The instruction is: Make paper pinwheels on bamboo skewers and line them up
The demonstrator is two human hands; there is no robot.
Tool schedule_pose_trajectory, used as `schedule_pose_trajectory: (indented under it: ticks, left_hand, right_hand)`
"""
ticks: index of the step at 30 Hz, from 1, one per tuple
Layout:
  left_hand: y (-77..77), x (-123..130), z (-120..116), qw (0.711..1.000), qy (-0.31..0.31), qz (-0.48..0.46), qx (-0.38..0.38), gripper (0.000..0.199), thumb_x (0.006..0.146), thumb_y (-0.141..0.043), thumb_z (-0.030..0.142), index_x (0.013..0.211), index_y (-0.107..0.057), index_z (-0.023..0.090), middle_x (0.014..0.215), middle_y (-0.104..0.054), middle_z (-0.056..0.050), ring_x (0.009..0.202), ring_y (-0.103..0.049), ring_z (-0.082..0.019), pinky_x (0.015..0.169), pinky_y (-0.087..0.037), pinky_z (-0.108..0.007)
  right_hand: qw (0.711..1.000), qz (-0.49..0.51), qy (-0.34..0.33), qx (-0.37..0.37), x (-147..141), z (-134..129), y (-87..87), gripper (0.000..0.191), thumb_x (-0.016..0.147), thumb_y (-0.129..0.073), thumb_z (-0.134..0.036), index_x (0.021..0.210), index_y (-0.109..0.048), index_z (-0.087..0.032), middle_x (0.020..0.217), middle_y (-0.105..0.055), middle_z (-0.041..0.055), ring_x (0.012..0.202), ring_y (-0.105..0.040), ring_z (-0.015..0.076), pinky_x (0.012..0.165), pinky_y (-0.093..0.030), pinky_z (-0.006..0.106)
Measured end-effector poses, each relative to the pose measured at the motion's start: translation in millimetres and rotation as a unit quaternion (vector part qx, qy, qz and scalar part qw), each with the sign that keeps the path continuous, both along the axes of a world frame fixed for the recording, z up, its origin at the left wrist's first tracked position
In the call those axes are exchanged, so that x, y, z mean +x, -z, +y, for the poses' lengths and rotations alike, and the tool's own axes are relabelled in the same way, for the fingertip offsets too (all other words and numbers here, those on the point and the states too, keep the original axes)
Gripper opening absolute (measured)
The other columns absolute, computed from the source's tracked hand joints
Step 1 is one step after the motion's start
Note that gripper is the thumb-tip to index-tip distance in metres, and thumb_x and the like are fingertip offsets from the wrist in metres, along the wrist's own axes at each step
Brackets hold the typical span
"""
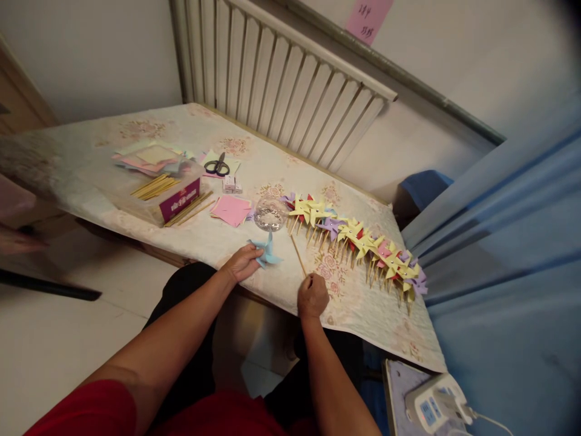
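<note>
Between the thumb and fingers of my left hand [244, 263] is a light-blue paper pinwheel [269, 252], held over the table's near edge. My right hand [313, 295] is closed around the lower end of a thin wooden stick [298, 254], whose free end points up and away to the left. The pinwheel and the stick are apart. Just beyond them lies a round clear dish [270, 214] of small shiny pieces. To the right stretches a long row of finished-looking pinwheels on sticks [358, 236], mostly yellow, with purple, red and pink among them.
Left of the dish are pink paper squares [231, 210], loose sticks [195, 208], a plastic box [181, 200] holding more sticks, scissors [216, 165] and small boxes [232, 184]. A radiator [290, 79] backs the table; a blue curtain [508, 272] hangs right. Part of another person's hand [20, 240] shows at far left.
</note>
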State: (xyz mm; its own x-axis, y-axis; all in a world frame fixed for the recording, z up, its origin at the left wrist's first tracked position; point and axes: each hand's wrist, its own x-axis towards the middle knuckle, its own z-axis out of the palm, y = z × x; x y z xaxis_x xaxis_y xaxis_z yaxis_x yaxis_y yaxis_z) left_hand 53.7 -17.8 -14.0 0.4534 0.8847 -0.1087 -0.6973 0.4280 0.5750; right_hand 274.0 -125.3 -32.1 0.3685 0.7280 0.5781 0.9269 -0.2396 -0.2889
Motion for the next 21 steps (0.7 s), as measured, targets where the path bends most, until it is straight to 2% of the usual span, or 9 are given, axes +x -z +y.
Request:
schedule_pose_trajectory:
  ticks: [7,21]
  left_hand:
    - [-0.9,0.0,-0.3,1.0,0.007,0.009,0.007,0.028,0.064,-0.088,0.015,0.086,-0.074,0.006,0.079,-0.075,-0.01,0.072,-0.069,-0.018,0.082,-0.057,-0.034]
    - [-4.1,0.5,0.0,1.0,0.015,0.002,0.019,0.033,0.061,-0.09,0.017,0.088,-0.075,0.006,0.082,-0.076,-0.012,0.074,-0.07,-0.019,0.083,-0.056,-0.034]
  right_hand:
    - [0.999,0.007,-0.022,-0.039,3.8,1.9,1.7,0.02,0.098,-0.053,-0.033,0.093,-0.066,-0.018,0.086,-0.064,0.0059,0.079,-0.056,0.0191,0.068,-0.035,0.029]
    - [0.999,0.006,-0.016,-0.03,3.1,4.1,0.0,0.02,0.097,-0.051,-0.023,0.081,-0.063,-0.02,0.082,-0.062,0.0045,0.076,-0.054,0.018,0.067,-0.033,0.029]
